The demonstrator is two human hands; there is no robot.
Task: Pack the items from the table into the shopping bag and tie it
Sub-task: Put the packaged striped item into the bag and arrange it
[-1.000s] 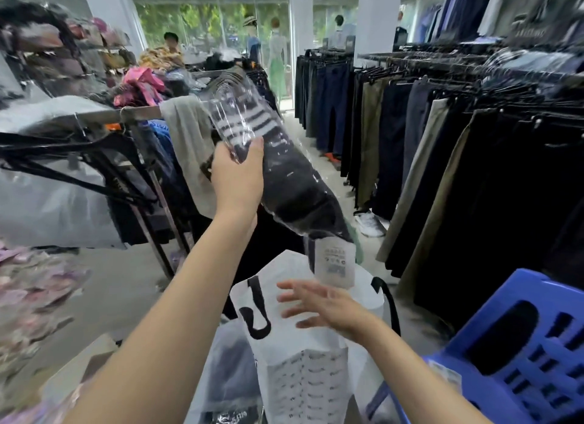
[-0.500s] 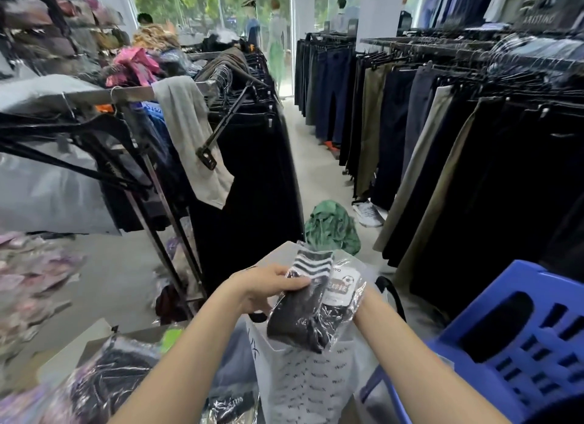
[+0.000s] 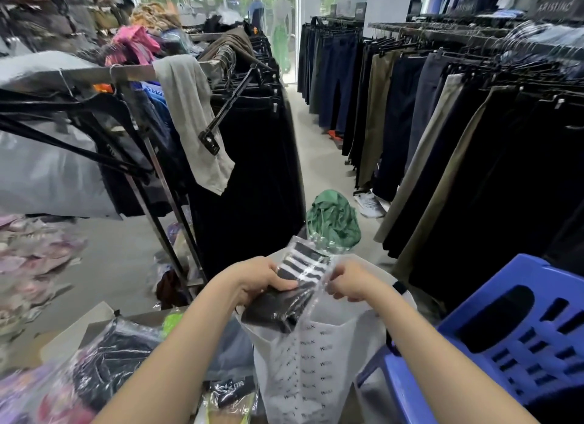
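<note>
A dark sign (image 3: pixel 553 4) high on the right read "ARISTINO" in pale letters. The white shopping bag (image 3: pixel 316 370) carried columns of one small repeated word (too blurred to spell out). A dark packet (image 3: pixel 232 389) beside it bore white lettering, unreadable.

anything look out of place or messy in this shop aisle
Yes. A green garment lies crumpled on the aisle floor beyond the shopping bag, not hung, with a white shoe near it. A grey cloth is slung loosely over the rack rail.
</note>
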